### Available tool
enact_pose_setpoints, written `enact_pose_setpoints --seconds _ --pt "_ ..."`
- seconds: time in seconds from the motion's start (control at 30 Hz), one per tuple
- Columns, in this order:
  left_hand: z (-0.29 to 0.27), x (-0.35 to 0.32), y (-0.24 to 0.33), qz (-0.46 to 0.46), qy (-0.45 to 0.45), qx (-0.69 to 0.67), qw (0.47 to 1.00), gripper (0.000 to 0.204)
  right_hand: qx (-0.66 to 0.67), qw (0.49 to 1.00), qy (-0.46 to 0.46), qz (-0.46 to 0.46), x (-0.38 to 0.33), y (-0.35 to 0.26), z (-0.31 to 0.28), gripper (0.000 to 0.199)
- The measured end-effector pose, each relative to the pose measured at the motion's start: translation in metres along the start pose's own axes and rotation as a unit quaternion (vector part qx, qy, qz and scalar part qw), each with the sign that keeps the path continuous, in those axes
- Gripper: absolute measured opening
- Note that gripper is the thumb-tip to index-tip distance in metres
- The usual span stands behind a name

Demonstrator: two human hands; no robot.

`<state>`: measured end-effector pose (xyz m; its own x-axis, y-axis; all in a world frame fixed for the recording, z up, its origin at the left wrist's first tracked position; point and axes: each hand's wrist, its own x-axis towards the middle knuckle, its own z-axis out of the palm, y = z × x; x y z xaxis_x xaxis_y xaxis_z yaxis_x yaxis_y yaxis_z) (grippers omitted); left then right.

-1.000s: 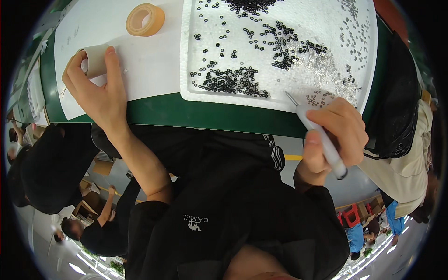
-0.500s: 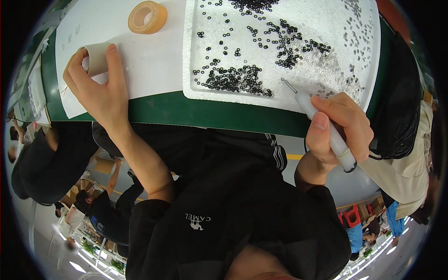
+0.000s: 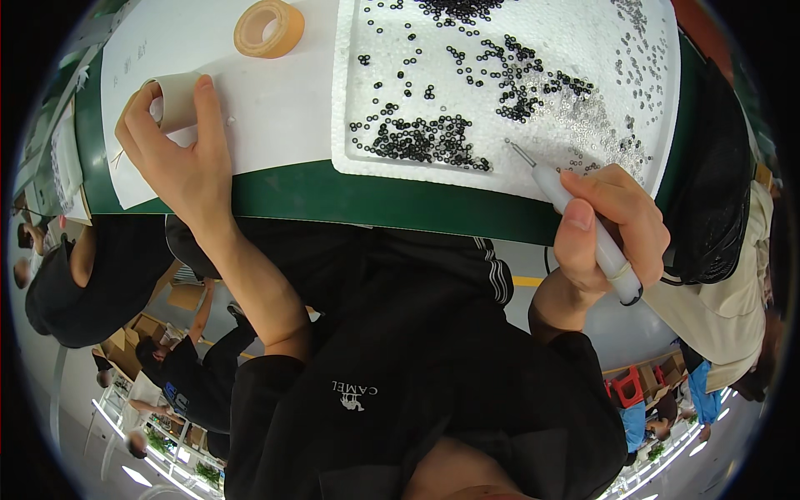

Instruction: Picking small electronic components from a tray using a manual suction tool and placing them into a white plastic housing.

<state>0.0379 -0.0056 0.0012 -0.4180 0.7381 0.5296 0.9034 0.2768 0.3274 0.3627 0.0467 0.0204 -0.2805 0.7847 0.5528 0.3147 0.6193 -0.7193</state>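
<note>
My left hand [image 3: 185, 162] is wrapped round a short off-white hollow cylinder [image 3: 177, 98] lying on white paper, thumb on the near side and fingers at its open end. In my right hand [image 3: 615, 223] is a white pen-shaped tool [image 3: 552, 185] with a thin metal tip, its dark rear end pointing back toward me. That tip hovers over the near part of a white foam tray [image 3: 340, 100]; whether it carries a ring is too small to tell. Black rings [image 3: 425, 142] lie in loose heaps in the tray, and pale clear rings [image 3: 583, 121] spread over its right side.
A tan tape roll [image 3: 287, 32] rests on the white paper [image 3: 279, 100] left of the tray. Green tabletop [image 3: 375, 198] shows along the near edge. A black bag-like thing [image 3: 717, 192] hangs at the right edge. Other people work in the background.
The tray, paper and tape roll appear shifted slightly right in the picture, along with both hands. Both grips stay the same, and the tool's tip is still over the tray.
</note>
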Motion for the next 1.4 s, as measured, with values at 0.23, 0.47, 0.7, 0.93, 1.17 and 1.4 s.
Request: enact_pose_setpoints --seconds 0.23,0.47,0.7,0.93,1.17,1.4 --pt "0.000 0.000 0.001 -0.007 0.000 0.001 1.000 0.044 -0.004 1.000 -0.008 0.008 0.004 -0.001 0.004 0.008" --pt "0.000 0.000 -0.001 -0.019 0.013 -0.013 1.000 0.045 -0.106 0.985 -0.048 0.128 0.021 -0.036 0.013 0.007" --pt "0.000 -0.001 -0.003 0.004 0.009 -0.020 1.000 0.042 -0.093 0.968 0.039 0.229 0.013 -0.031 0.019 0.011" --pt "-0.001 -0.002 -0.004 -0.008 0.010 -0.035 0.999 0.042 -0.009 0.965 0.109 0.240 0.011 -0.027 0.025 0.023" --pt "0.000 0.000 -0.007 -0.005 0.012 -0.031 0.999 0.043 -0.041 0.974 0.094 0.201 0.011 -0.023 0.032 0.022" --pt "0.000 0.000 -0.011 -0.006 0.012 -0.028 1.000 0.043 -0.045 0.975 0.062 0.209 0.013 -0.025 0.032 0.018"
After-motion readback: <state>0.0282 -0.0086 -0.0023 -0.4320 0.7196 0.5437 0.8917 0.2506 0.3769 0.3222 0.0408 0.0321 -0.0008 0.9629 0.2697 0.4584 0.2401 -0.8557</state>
